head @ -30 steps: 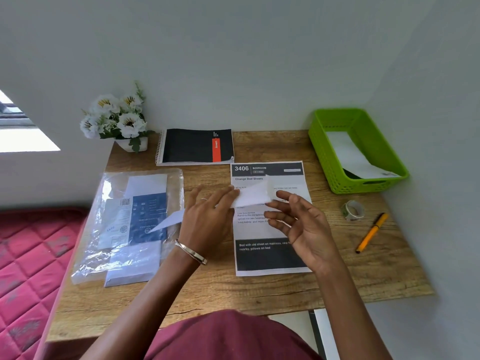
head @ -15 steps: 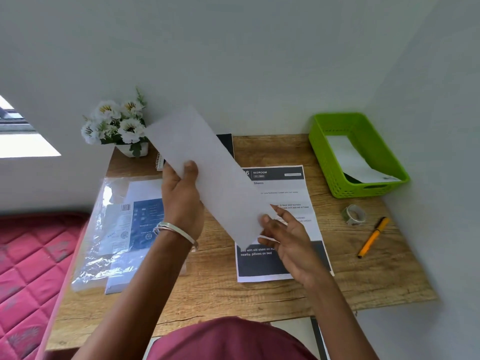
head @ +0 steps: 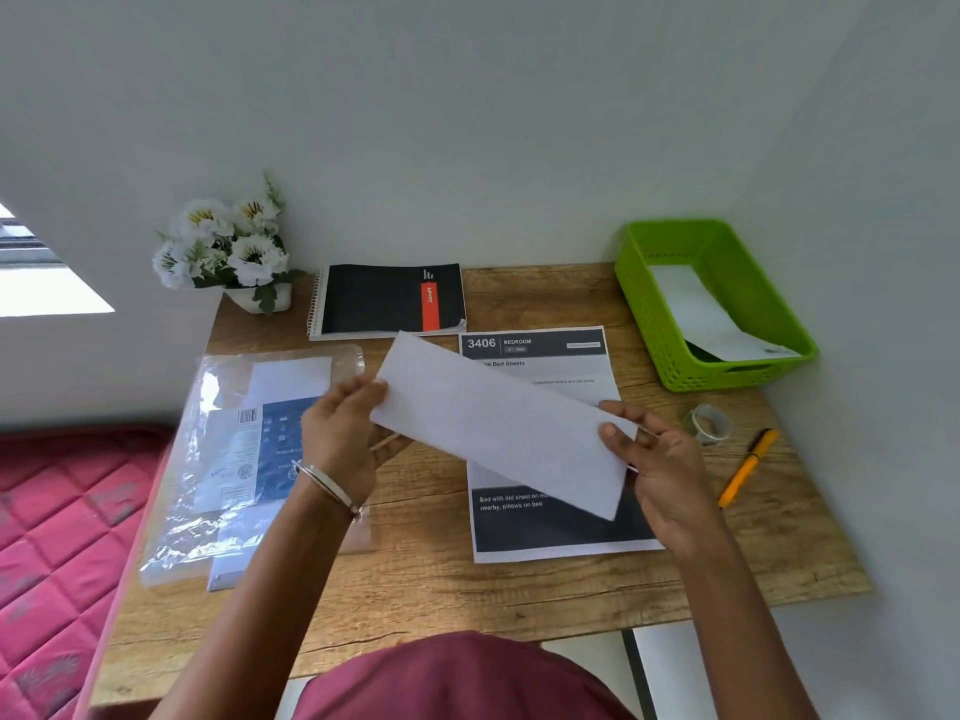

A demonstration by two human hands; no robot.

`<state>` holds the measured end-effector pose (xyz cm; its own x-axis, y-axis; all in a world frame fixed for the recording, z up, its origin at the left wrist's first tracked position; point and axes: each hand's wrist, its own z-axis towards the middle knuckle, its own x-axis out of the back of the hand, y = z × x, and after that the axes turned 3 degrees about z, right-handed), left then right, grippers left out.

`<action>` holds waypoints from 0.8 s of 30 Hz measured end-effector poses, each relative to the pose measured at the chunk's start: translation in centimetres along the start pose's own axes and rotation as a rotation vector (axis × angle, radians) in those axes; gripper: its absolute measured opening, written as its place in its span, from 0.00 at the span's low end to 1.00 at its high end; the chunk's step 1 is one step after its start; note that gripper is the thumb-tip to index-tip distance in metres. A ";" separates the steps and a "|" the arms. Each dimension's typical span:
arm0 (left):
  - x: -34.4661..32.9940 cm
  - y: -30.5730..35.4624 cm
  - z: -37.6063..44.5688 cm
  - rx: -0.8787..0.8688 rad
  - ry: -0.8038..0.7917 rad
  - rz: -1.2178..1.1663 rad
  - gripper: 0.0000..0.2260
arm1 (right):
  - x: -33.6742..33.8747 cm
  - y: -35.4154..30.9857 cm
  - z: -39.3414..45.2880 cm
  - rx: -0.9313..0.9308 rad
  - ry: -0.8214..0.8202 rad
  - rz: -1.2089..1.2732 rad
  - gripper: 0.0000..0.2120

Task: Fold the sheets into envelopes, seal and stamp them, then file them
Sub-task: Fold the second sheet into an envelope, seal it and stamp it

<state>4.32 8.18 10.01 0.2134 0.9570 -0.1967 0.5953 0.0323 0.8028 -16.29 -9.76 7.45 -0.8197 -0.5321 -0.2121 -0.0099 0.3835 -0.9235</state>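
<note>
I hold a long white folded sheet [head: 498, 423] above the wooden desk [head: 426, 579], tilted down to the right. My left hand [head: 345, 433] grips its left end and my right hand [head: 657, 459] pinches its right end. Under it lies a printed sheet [head: 550, 527] headed 3406 BEDROOM. A clear plastic pack of white paper [head: 244, 459] lies to the left. A roll of tape [head: 709, 423] and an orange pen [head: 748, 467] lie to the right. The green basket [head: 644, 304] at the back right holds a white envelope [head: 706, 314].
A black spiral notebook [head: 387, 298] lies at the back of the desk beside a small pot of white flowers [head: 228, 246]. Grey walls close in behind and on the right. A pink quilted mattress [head: 57, 522] is to the left of the desk.
The white sheet was lifted off the printed page, swung up steeply, and now lies lower and flatter between both hands. My right hand moved out to its right end.
</note>
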 end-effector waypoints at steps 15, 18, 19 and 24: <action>0.6 -5.1 2.0 0.003 0.010 0.477 0.09 | 2.1 1.2 3.9 0.010 0.182 -0.122 0.32; 0.9 -6.0 2.2 -0.158 0.011 0.722 0.22 | 2.0 1.3 5.5 0.043 0.187 -0.289 0.32; 0.9 -6.3 2.2 -0.219 0.017 0.808 0.24 | 1.9 1.4 6.0 0.059 0.196 -0.337 0.32; 0.3 -7.4 1.7 -0.420 0.052 1.160 0.22 | 1.5 2.4 7.7 0.142 0.209 -0.588 0.31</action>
<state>1.31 7.76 3.07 0.4129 0.4910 0.7671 -0.2226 -0.7623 0.6077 -13.09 -15.48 2.44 -0.7953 -0.4589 0.3962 -0.4277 -0.0385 -0.9031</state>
